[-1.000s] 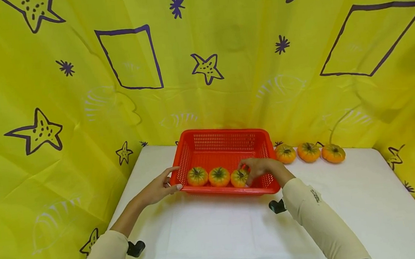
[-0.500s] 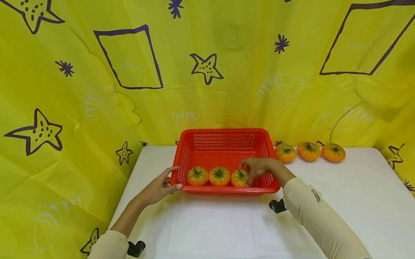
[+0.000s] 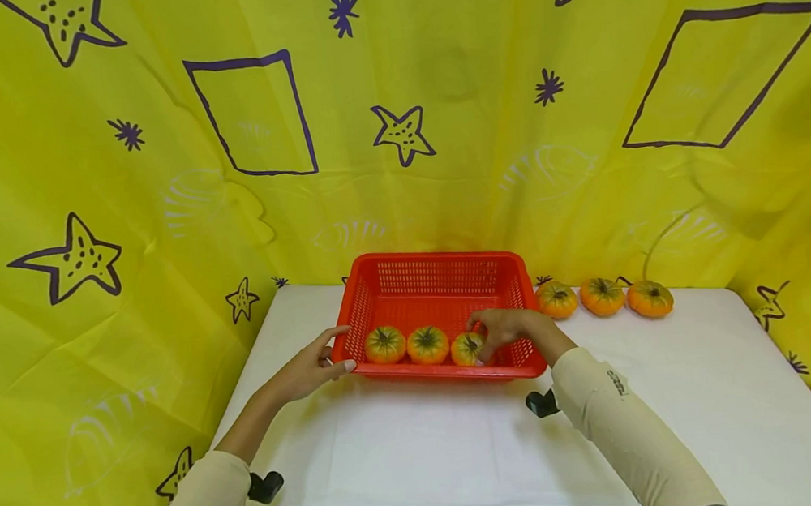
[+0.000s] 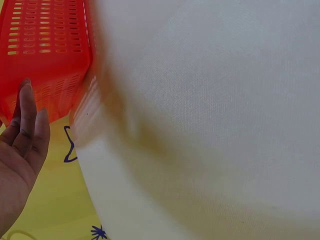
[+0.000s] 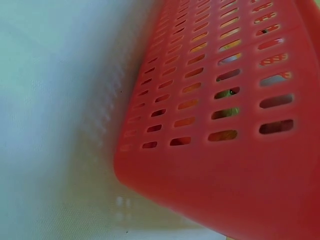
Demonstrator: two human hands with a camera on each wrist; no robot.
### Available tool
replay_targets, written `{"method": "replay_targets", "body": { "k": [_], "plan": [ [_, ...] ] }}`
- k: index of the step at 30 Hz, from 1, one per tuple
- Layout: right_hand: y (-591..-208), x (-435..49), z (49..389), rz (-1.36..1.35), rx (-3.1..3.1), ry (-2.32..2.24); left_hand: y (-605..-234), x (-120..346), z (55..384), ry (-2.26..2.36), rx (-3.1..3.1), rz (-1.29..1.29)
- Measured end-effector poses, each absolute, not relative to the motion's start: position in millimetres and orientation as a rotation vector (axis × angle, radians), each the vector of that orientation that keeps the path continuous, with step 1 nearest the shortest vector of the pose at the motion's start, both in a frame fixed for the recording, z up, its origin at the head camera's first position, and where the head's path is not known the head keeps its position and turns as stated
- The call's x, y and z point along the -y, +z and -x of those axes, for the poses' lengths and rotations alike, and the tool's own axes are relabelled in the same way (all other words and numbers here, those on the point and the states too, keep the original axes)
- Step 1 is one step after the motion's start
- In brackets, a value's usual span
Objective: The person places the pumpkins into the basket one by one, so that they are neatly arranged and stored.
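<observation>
A red plastic basket (image 3: 425,375) with slotted walls stands on the white table near the back. Two small orange pumpkins (image 3: 386,344) with greenish tops lie side by side along its front wall. A third pumpkin (image 3: 464,348) is at the right end of that row, with my right hand (image 3: 508,329) holding it from the right, thumb at the front and fingers behind. My left hand (image 3: 310,370) rests at the basket's left front corner, thumb and index finger on the rim. In the left wrist view its other fingers (image 4: 28,117) lie fairly straight against the outer wall.
Another three pumpkins (image 3: 603,297) stand in a row on the table (image 3: 426,463) right of the basket, near the yellow patterned curtain (image 3: 473,189). Dark wrist devices (image 3: 540,403) show under both forearms. The basket wall fills much of the right wrist view.
</observation>
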State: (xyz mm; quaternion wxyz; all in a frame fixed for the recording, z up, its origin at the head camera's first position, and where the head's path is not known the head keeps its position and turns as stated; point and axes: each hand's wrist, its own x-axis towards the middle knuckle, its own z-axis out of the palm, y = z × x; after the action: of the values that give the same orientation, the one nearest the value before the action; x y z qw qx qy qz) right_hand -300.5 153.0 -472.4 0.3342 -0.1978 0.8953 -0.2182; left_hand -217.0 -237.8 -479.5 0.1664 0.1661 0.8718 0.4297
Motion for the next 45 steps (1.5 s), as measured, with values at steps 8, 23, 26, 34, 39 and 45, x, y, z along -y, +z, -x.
{"method": "replay_targets", "body": {
  "k": [8, 23, 26, 34, 39, 45],
  "plan": [
    [-470.9, -152.3, 299.5, 0.541, -2.354, -0.550, -479.2, 237.9, 216.3, 1.224, -2.485, -0.461],
    [-469.8, -152.8, 298.0, 0.578, -2.360, -0.597, -479.6, 237.9, 215.6, 1.240, -2.472, -0.455],
    [-466.6, -153.3, 298.1, 0.588, -2.361, -0.647, -479.9, 237.6, 215.6, 1.243, -2.474, -0.454],
    [-450.8, -163.0, 297.0, 0.653, -2.380, -0.795, -482.1, 238.8, 216.1, 1.248, -2.475, -0.466],
    [-436.4, -174.3, 293.3, 0.703, -2.357, -0.951, -483.3, 239.1, 216.9, 1.257, -2.473, -0.477],
    [-428.4, -193.9, 291.9, 0.716, -2.311, -1.191, -485.5, 239.9, 217.9, 1.270, -2.460, -0.478]
  ]
}}
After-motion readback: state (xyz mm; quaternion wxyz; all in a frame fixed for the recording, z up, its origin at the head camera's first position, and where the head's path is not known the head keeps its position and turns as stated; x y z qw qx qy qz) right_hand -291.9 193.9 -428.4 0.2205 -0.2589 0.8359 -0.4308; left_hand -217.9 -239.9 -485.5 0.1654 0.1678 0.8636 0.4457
